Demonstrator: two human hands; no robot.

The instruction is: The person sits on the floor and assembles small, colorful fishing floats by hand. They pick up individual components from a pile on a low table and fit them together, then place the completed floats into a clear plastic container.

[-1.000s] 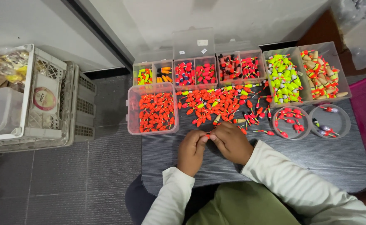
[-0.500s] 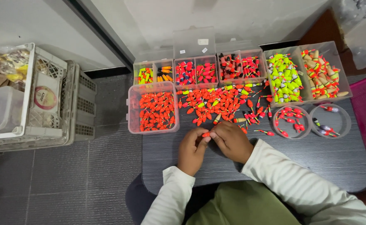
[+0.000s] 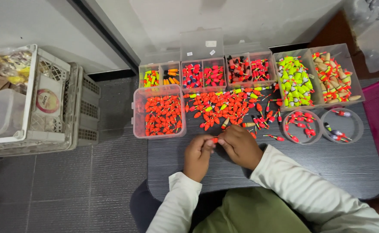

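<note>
Little has changed since the earlier frames: at the frame's centre the dark table [image 3: 336, 168], bare along its lower edge, carries two round tubs [image 3: 302, 126], and the left hand [image 3: 196, 156] and right hand [image 3: 241, 146] stay pinched together on one small orange float [image 3: 215, 140].

Trays [image 3: 159, 129] of floats [image 3: 224, 108] line the table's [image 3: 327, 168] far edge; crates [image 3: 47, 108] stand left.

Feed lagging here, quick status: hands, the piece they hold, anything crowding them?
Left hand and right hand pinch one small orange-red plastic float between them. Loose pile of orange floats just beyond the fingers. Dark tabletop under hands.
</note>
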